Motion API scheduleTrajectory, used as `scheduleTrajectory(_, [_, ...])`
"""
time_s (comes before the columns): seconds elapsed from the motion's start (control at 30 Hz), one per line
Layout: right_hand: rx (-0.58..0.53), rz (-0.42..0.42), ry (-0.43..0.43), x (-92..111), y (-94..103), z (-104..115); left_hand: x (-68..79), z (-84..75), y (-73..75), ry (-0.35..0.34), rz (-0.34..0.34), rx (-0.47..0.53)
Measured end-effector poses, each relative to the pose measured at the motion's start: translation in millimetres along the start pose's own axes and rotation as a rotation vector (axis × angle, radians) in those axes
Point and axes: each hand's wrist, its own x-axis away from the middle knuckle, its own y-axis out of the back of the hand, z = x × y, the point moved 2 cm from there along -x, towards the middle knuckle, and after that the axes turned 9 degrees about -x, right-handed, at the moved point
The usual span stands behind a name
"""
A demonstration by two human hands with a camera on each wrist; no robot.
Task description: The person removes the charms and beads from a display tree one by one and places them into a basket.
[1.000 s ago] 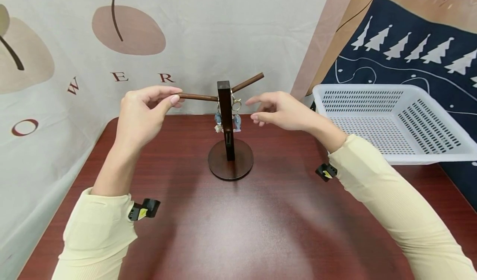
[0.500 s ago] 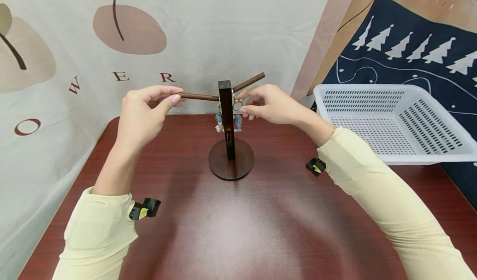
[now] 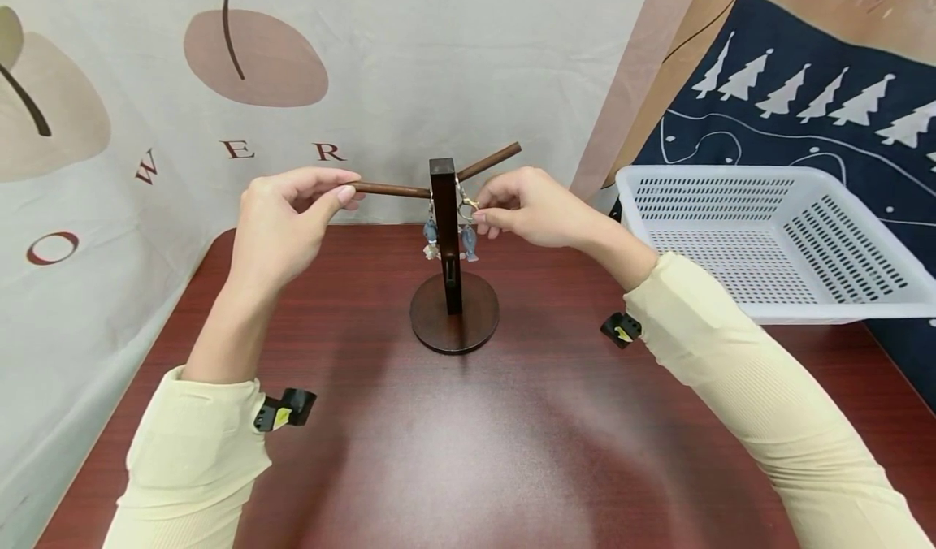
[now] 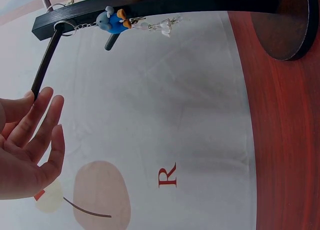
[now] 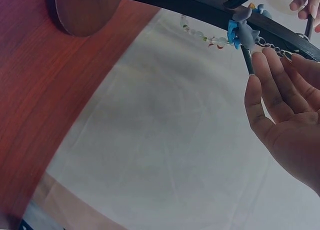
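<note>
While the left hand (image 3: 281, 216) is pinching the stand's left peg (image 3: 387, 189), the right hand (image 3: 530, 205) is pinching a keychain ring (image 3: 465, 205) above the reddish-brown table (image 3: 468, 451), a patterned cloth backdrop (image 3: 409, 62) hanging behind.

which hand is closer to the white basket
Right. The right hand is at the keychain on the stand, just left of the white basket; the left hand holds the far left peg.

Right hand (image 5: 290, 115) at the lower right, fingers (image 5: 262, 84) stretched up to a small chain (image 5: 272, 48). Just above the fingertips, a blue fish charm (image 5: 239, 33) with beads (image 5: 202, 34) trailing left, under a dark bar (image 5: 200, 4). Round base (image 5: 85, 9) and red table (image 5: 45, 89) well to the left.
</note>
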Motion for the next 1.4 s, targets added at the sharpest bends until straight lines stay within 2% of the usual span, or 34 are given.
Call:
scheduleTrajectory(0.5, [-0.024, 0.009, 0.028, 11, 4.8, 7, 0.2, 0.1, -0.5, 0.005, 0.000, 0.015])
scheduleTrajectory(1.4, [-0.025, -0.036, 0.026, 23, 25.3, 9, -0.2, -1.3, -0.5, -0.017, -0.010, -0.017])
